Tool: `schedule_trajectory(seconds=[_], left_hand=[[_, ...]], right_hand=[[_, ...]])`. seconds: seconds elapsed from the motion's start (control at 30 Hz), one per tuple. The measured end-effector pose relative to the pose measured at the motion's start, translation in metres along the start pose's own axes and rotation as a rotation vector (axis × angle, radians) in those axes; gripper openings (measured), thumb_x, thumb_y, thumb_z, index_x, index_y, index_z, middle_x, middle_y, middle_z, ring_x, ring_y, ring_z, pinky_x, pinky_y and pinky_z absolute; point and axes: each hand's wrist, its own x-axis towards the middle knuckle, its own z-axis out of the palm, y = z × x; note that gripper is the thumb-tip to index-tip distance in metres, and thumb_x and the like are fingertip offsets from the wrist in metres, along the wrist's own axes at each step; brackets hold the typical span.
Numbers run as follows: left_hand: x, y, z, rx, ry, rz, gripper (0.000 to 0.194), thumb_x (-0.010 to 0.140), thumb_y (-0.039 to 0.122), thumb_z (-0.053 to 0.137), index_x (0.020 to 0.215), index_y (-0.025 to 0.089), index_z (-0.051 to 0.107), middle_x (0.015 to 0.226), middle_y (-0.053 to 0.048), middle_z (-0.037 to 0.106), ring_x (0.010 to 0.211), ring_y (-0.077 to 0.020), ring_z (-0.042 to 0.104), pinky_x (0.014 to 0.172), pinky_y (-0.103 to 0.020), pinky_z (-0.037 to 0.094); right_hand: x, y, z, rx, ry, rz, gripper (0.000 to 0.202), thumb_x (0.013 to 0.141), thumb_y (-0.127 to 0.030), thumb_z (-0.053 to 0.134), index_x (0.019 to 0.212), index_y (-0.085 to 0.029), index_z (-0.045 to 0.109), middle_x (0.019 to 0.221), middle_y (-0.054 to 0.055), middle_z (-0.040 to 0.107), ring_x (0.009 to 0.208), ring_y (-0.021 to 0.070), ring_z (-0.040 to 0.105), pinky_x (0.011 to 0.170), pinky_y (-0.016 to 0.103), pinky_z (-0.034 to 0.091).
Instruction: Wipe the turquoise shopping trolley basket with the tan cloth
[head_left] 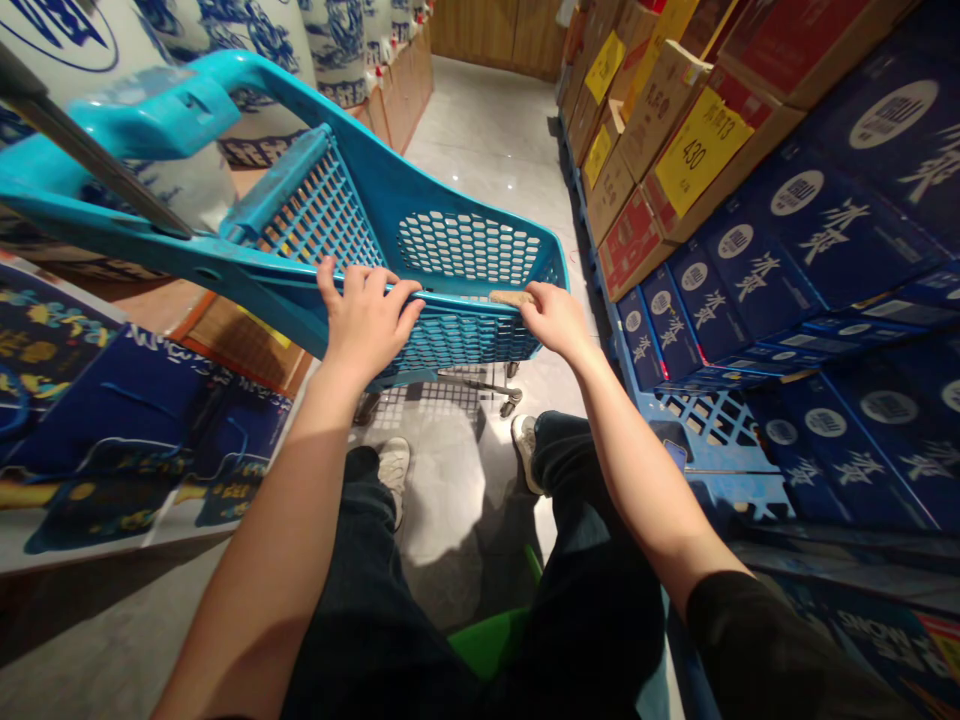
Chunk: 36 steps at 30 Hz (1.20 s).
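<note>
A blue plastic shopping cart (375, 185) stands crosswise in front of me, its near rim under both hands. My left hand (367, 315) grips this rim left of the middle, with fingers somewhat apart and hooked over the edge. Farther right, near the cart's front corner, my right hand (553, 318) is closed on a flat tan cloth-like piece (511, 297). That piece lies against the top of the rim. The right fingertips are partly hidden behind the rim. Inside the basket, the mesh walls show, but the near wall hides part of the bottom.
Stacked blue cartons (817, 235) and brown boxes (652, 130) with yellow price signs line the right side. Large blue-and-white jars (337, 50) stand behind the cart. Dark blue gift bags (150, 390) are at left. Something green (491, 640) shows between my legs, above the tiled floor (442, 500).
</note>
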Motion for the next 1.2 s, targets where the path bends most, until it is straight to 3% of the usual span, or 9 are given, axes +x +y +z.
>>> schedule_trajectory(seconds=[0.13, 0.4, 0.53, 0.67, 0.8, 0.93, 1.03, 1.2], left_hand=[[0.002, 0.001, -0.002, 0.0, -0.025, -0.047, 0.032, 0.108, 0.049, 0.056, 0.119, 0.032, 0.08, 0.145, -0.011, 0.073, 0.16, -0.0436, 0.047, 0.143, -0.077, -0.005], [0.006, -0.016, -0.014, -0.031, -0.013, -0.103, 0.03, 0.106, 0.051, 0.056, 0.102, 0.032, 0.079, 0.157, -0.009, 0.067, 0.166, -0.0426, 0.039, 0.143, -0.075, -0.012], [0.005, -0.021, -0.016, -0.104, 0.024, -0.142, 0.035, 0.102, 0.058, 0.054, 0.103, 0.034, 0.08, 0.17, 0.0, 0.059, 0.178, -0.0387, 0.02, 0.145, -0.068, -0.014], [0.003, -0.019, -0.009, -0.16, 0.074, -0.221, 0.043, 0.101, 0.059, 0.049, 0.119, 0.036, 0.08, 0.185, 0.009, 0.041, 0.182, -0.0336, -0.004, 0.146, -0.064, -0.014], [0.005, -0.024, 0.002, -0.12, 0.158, -0.258, 0.045, 0.107, 0.043, 0.048, 0.145, 0.04, 0.071, 0.19, 0.006, 0.031, 0.182, -0.0304, -0.002, 0.148, -0.069, -0.005], [0.008, -0.029, 0.013, -0.079, 0.262, -0.269, 0.051, 0.107, 0.035, 0.051, 0.156, 0.038, 0.064, 0.188, 0.0, 0.037, 0.182, -0.0307, 0.0, 0.148, -0.071, 0.007], [0.009, -0.018, 0.022, -0.093, 0.264, -0.284, 0.05, 0.106, 0.035, 0.054, 0.155, 0.032, 0.065, 0.188, -0.006, 0.036, 0.182, -0.0346, -0.002, 0.147, -0.075, 0.01], [0.005, 0.022, 0.039, -0.11, 0.127, -0.233, 0.042, 0.106, 0.034, 0.053, 0.141, 0.025, 0.075, 0.189, -0.011, 0.033, 0.181, -0.0429, 0.007, 0.145, -0.079, 0.003]], right_hand=[[-0.006, -0.01, 0.002, -0.058, 0.016, -0.018, 0.022, 0.104, -0.021, 0.05, 0.107, -0.02, 0.072, 0.12, 0.014, 0.081, 0.106, 0.0312, 0.072, 0.075, 0.034, 0.042], [-0.018, -0.038, -0.004, -0.158, -0.122, -0.082, 0.029, 0.103, -0.021, 0.046, 0.116, -0.02, 0.073, 0.126, 0.013, 0.082, 0.111, 0.0337, 0.076, 0.072, 0.036, 0.04], [-0.026, -0.047, 0.002, -0.148, -0.14, -0.147, 0.029, 0.101, -0.022, 0.047, 0.117, -0.02, 0.072, 0.123, 0.012, 0.082, 0.108, 0.032, 0.076, 0.071, 0.036, 0.041], [-0.034, -0.05, 0.013, -0.09, -0.117, -0.237, 0.03, 0.1, -0.022, 0.047, 0.119, -0.019, 0.069, 0.126, 0.013, 0.08, 0.111, 0.03, 0.075, 0.078, 0.035, 0.048], [-0.036, -0.042, 0.021, -0.002, -0.102, -0.328, 0.037, 0.096, -0.021, 0.05, 0.128, -0.017, 0.067, 0.132, 0.016, 0.078, 0.117, 0.031, 0.074, 0.09, 0.038, 0.054], [-0.035, -0.025, 0.022, 0.062, -0.083, -0.368, 0.039, 0.093, -0.021, 0.052, 0.129, -0.018, 0.068, 0.125, 0.014, 0.08, 0.112, 0.0317, 0.074, 0.091, 0.04, 0.057], [-0.036, -0.017, 0.024, 0.049, -0.066, -0.35, 0.034, 0.094, -0.021, 0.053, 0.124, -0.019, 0.068, 0.121, 0.014, 0.08, 0.109, 0.0314, 0.074, 0.086, 0.039, 0.057], [-0.045, -0.027, 0.036, 0.035, 0.013, -0.369, 0.039, 0.096, -0.017, 0.051, 0.132, -0.015, 0.068, 0.121, 0.017, 0.079, 0.113, 0.0332, 0.073, 0.095, 0.043, 0.058]])
